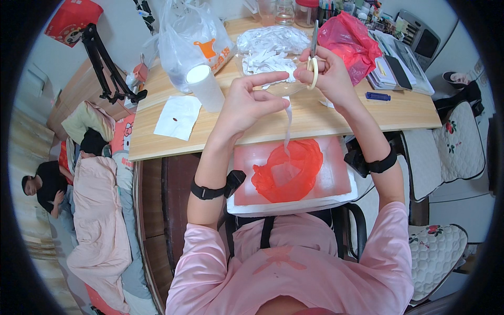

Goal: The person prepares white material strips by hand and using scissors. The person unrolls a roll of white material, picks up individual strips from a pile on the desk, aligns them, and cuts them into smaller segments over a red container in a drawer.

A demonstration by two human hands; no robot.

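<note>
My left hand [252, 100] is raised over the table's front edge, its thumb and a finger at the top of a thin white strip [289, 122]. The strip hangs down towards a red plastic bag [289, 173], which lies open in a white foam box [295, 210] on my lap. Scissors [313, 63] with cream handles are in my right hand [325, 73], blades pointing up and away from me. Behind my hands, a pile of white strips [267, 63] lies on clear plastic. Whether the right fingertips also touch a strip cannot be told.
On the wooden table [244, 122] are a white paper roll [206, 88], a white sheet [178, 117], a white plastic bag [189, 43], a pink plastic bag [348, 43], a blue object [378, 96] and papers [388, 75]. Two people are at the bed on the left.
</note>
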